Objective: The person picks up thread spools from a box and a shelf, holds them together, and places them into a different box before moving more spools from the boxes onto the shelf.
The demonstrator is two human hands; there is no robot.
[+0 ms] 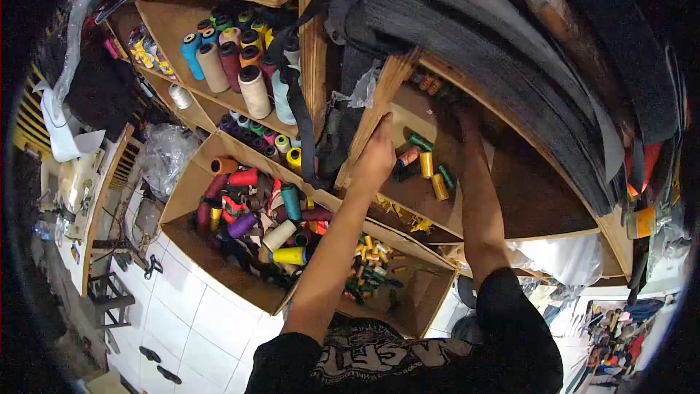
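My left hand (375, 157) is closed against the edge of a wooden shelf divider (386, 95), its fingers curled at the board. My right hand (467, 122) reaches deep into the shelf compartment, where shadow hides its fingers. Between my forearms several small thread spools lie on the shelf: a green spool (419, 141), a pinkish-red spool (408, 156) and a yellow spool (426, 165) among them. Further back, near my right hand, brown-orange spools (430, 84) stand in a dim row. A light cardboard piece (412, 122) shows behind the loose spools.
Below stands a cardboard box (186, 237) of mixed thread cones, beside another box (423, 288) with small spools. Large cones (254, 93) fill the left shelf. Dark fabric (481, 36) overhangs the compartment, and a black strap (306, 117) hangs at the left.
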